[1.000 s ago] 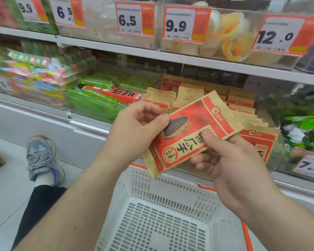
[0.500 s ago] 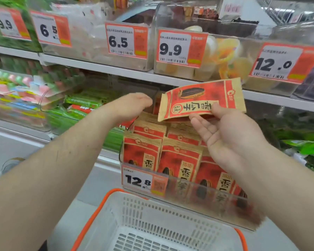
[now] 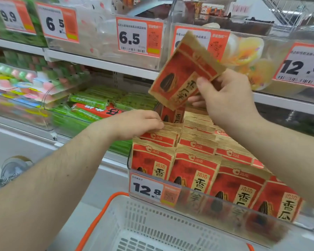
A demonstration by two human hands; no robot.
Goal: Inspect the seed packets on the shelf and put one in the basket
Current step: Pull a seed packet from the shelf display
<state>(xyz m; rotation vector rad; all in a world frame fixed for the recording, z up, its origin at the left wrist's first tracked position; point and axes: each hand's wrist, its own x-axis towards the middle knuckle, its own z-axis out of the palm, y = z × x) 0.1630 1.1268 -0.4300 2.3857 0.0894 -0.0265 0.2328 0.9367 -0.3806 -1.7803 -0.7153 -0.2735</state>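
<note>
Now right hand (image 3: 223, 100) has tilted pinched seed packet (image 3: 184, 73) upright, higher than before; left hand (image 3: 140, 124), fingers curled, has dropped onto packet rows (image 3: 198, 142) in clear bin (image 3: 243, 211); basket (image 3: 116, 218) below.

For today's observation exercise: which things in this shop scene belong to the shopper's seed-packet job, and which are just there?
Belongs to the job:
- held seed packet in the right hand
- left hand on the stocked seed packets
- white basket

Just there:
- green snack packs
- 6.5 price tag
- pastel sweets
</note>
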